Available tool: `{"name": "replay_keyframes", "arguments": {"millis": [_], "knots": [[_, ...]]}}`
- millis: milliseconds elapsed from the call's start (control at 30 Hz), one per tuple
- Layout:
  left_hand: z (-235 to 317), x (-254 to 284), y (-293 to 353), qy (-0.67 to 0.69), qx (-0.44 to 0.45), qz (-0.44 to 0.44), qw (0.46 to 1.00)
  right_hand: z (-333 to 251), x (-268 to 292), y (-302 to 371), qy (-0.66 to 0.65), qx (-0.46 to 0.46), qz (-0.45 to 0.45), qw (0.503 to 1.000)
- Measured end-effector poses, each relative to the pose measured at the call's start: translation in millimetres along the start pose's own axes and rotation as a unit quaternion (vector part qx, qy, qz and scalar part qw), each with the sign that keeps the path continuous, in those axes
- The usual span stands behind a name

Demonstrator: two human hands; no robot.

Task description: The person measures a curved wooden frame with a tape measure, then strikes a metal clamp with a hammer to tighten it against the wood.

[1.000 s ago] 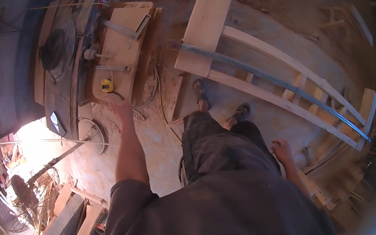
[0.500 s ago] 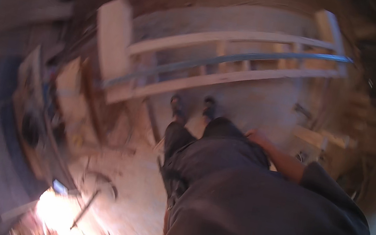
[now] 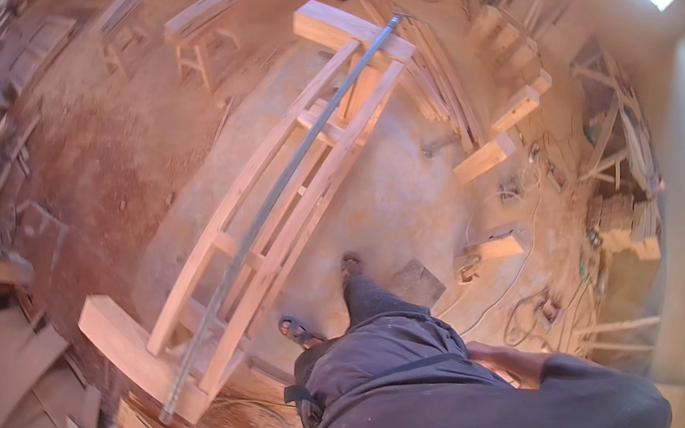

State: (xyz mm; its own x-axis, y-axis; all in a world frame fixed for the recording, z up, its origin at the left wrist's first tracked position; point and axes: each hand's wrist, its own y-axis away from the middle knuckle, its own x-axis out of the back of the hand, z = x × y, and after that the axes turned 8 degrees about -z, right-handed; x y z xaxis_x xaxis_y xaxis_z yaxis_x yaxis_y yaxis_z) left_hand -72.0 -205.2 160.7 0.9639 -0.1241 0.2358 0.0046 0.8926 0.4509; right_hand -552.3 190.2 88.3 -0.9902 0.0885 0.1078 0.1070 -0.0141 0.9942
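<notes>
A pale wooden frame (image 3: 205, 268) stands on the floor at my left. It has long parallel rails, short cross pieces and a thick beam at each end. Along its top runs a long metal bar clamp (image 3: 291, 168), reaching from the far beam (image 3: 329, 28) to the near beam (image 3: 127, 346). My right hand (image 3: 494, 354) is low at my right side, partly hidden by my dark clothing. Its fingers do not show, so I cannot see whether it holds anything. My left hand is out of view. Both sandalled feet are beside the frame.
Wooden blocks (image 3: 484, 158) stand in a row at the right, near long planks (image 3: 447, 86). A pale cable (image 3: 527, 256) trails across the floor by a cut timber piece (image 3: 502, 242). Two sawhorse-like stands (image 3: 203, 15) are at the far left. Boards (image 3: 11, 376) lie lower left.
My view has swung to the right, and the frame now runs lengthwise at my left instead of across ahead. The bright glare at lower left has gone from view. My right hand's fingers are now hidden.
</notes>
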Motion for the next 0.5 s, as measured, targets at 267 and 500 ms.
{"name": "replay_keyframes", "arguments": {"millis": [267,500], "knots": [[77,-166,-2,-0.092,0.095,-0.257,0.957,43,4,91,-0.429,-0.063,-0.145,0.889],[166,-257,31,-0.132,0.22,-0.437,0.862,12,109,88,-0.472,0.076,-0.381,0.791]]}}
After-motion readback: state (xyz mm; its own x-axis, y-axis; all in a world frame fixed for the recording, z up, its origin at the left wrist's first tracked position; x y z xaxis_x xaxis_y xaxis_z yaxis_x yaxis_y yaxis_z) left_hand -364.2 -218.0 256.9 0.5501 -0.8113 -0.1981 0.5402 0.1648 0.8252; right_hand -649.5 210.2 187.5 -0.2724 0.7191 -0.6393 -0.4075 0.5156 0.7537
